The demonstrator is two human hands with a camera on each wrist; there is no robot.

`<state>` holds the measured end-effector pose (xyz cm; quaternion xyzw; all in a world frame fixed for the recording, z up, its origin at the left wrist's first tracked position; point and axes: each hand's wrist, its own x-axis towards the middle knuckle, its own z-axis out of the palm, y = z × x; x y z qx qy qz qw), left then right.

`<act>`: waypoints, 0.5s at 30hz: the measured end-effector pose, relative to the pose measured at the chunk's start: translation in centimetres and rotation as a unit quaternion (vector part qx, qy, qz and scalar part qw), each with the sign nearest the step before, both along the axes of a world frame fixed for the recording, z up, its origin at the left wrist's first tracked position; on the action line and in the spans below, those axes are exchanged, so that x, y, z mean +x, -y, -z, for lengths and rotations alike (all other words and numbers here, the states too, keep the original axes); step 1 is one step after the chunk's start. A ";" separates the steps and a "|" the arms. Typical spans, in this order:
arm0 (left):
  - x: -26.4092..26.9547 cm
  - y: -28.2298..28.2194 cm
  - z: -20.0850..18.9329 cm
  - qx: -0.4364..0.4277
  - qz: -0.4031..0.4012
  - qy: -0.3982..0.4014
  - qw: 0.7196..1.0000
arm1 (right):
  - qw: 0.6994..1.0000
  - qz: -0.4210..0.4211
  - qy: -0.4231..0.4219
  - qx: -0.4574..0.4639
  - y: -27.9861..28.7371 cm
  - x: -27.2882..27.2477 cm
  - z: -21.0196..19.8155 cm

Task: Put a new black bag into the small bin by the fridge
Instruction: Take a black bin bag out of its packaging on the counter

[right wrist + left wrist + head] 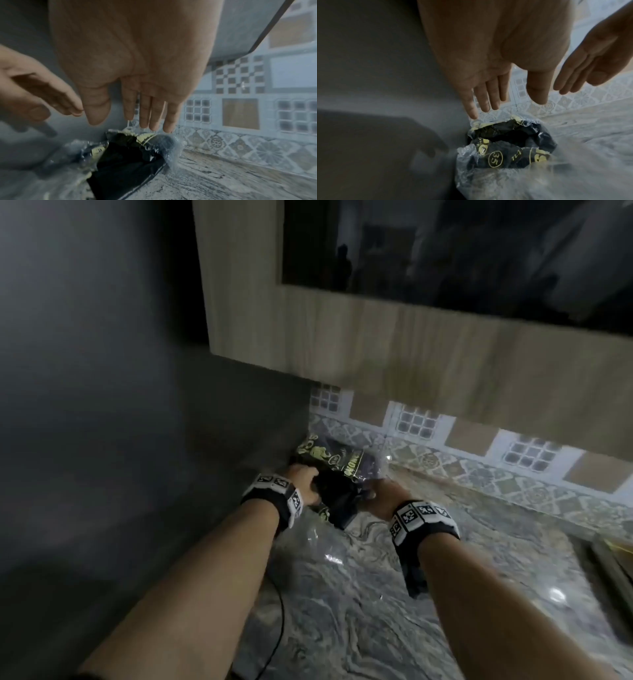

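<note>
A pack of black bin bags (pixel 329 460) in a clear wrapper with yellow print lies on the marbled counter (pixel 376 611), in the corner against the grey fridge side. A folded black bag (pixel 337 501) sticks out of its torn end toward me. My left hand (pixel 301 482) is at the pack's left and my right hand (pixel 380 494) at its right. In the wrist views the left hand (pixel 513 102) and right hand (pixel 120 121) hover with straight fingers just above the pack (pixel 508 146) (pixel 126 159), holding nothing. The small bin is out of view.
The grey fridge side (pixel 120 405) fills the left. A wooden wall cabinet (pixel 342 337) hangs low over the patterned tile backsplash (pixel 479 470). A black cable (pixel 277 628) runs along the counter's left edge. A dark-rimmed recess (pixel 609 563) sits at the right.
</note>
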<state>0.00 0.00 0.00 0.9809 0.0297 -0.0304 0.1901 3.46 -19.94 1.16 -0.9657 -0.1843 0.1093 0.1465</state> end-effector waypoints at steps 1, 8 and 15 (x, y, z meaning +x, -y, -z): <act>2.2 0.0 1.5 0.016 0.006 -0.011 1.000 | 1.000 -0.008 0.003 -0.020 -0.7 1.5 1.2; 13.9 0.0 9.7 0.069 0.052 -0.040 0.995 | 0.992 -0.107 0.072 -0.013 -6.0 10.3 9.6; 18.5 -1.3 11.8 0.085 0.060 -0.010 0.994 | 0.985 -0.027 0.138 -0.104 -6.0 15.8 13.1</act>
